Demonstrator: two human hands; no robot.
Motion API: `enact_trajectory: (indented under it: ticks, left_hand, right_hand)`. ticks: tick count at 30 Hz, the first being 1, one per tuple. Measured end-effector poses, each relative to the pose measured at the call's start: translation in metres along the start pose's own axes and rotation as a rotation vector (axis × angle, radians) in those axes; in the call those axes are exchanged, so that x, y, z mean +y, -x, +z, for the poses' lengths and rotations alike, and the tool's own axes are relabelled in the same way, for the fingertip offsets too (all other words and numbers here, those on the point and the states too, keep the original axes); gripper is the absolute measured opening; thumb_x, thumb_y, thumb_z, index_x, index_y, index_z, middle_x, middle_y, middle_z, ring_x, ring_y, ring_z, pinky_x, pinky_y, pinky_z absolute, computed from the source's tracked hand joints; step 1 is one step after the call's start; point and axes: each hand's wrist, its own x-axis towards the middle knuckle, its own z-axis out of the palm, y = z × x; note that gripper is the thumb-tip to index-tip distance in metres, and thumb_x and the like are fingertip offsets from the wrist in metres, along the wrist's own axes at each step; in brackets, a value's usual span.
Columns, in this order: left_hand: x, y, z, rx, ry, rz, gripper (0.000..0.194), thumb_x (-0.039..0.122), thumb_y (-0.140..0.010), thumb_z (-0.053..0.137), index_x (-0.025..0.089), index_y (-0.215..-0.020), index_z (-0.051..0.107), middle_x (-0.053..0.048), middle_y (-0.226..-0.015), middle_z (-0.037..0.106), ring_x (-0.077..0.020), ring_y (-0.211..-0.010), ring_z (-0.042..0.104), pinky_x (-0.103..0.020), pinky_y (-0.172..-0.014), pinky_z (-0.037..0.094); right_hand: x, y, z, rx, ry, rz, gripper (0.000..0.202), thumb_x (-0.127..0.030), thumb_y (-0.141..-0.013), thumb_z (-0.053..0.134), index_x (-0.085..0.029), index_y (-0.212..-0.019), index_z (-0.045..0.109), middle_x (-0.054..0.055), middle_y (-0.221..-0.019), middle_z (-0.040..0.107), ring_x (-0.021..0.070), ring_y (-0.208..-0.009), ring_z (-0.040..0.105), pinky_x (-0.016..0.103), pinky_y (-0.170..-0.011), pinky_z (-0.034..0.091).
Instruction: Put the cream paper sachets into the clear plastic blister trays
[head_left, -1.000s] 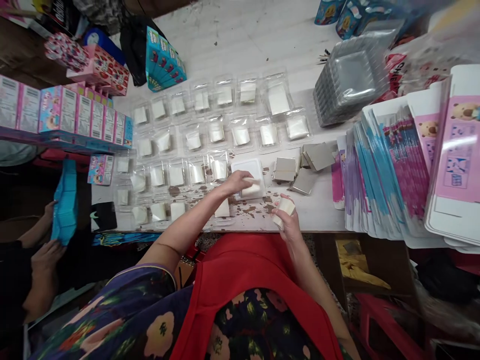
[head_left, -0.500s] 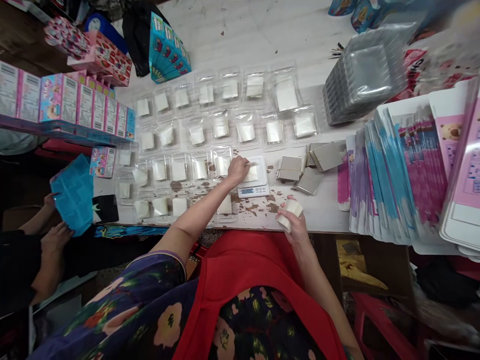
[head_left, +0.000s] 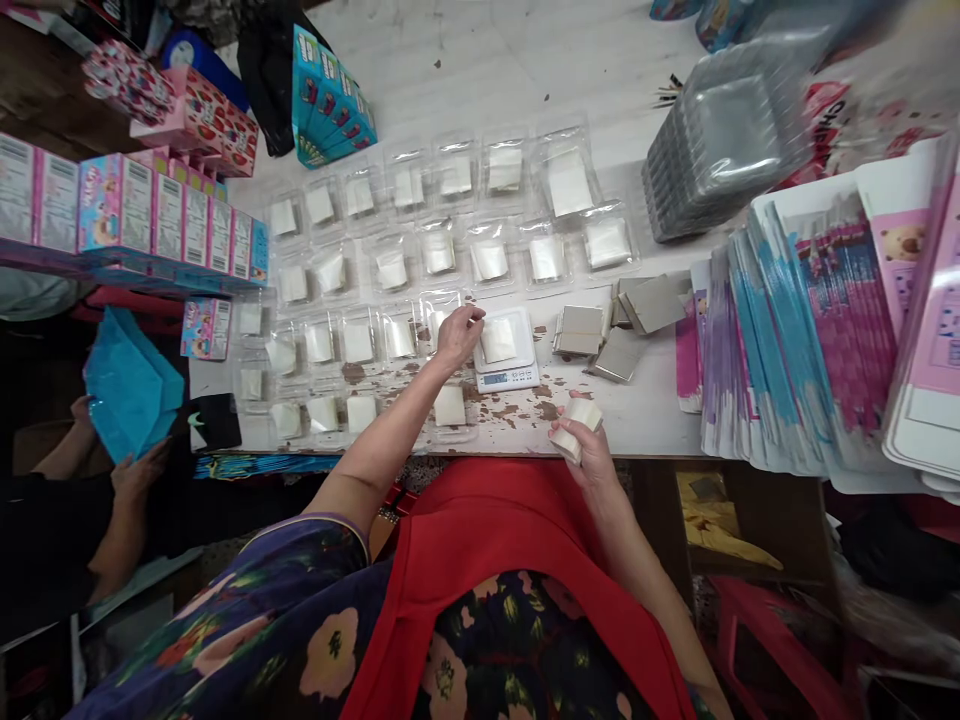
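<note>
- The left hand (head_left: 457, 342) hangs beside the left edge of the digital scale (head_left: 527, 350), its fingers bent and its thumb close to them; whether the fingertips meet or pinch anything cannot be told.
- The right hand (head_left: 592, 455) is clamped around a thick stack of white sheets (head_left: 582, 418), held above the near edge of the desk (head_left: 480, 70), to the right of the scale.
- A small batch of white sheets (head_left: 499, 340) lies on the scale's platform, just beside the left hand's fingertips.
- The scale stands on a worn patch of the desk, its display (head_left: 496, 379) toward the person; the figures are too small to read.
- Clear plastic trays (head_left: 561, 138) holding white sheets spread in rows to the left of the scale and beyond it; the left hand partly covers one of them.
- Grey square cards (head_left: 581, 328) lie in piles just right of the scale, beyond the right hand and apart from it.
- At far left, a co-worker's hands (head_left: 137, 472) hold a blue folded piece (head_left: 127, 390).
</note>
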Motion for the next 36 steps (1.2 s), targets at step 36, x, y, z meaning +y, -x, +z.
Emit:
enact_trajectory:
  ticks: [36]
  left_hand:
    - [0.018, -0.021, 0.014, -0.353, -0.368, 0.070, 0.022, 0.020, -0.078, 0.058, 0.017, -0.100, 0.057, -0.013, -0.110, 0.058, -0.0304, -0.110, 0.049, -0.044, -0.091, 0.039]
  right_hand:
    - [-0.003, -0.010, -0.001, 0.052, -0.123, 0.027, 0.060, -0.017, -0.056, 0.080, -0.026, -0.111, 0.057, -0.004, -0.085, 0.064, 0.0104, -0.062, 0.060, 0.023, -0.056, 0.052]
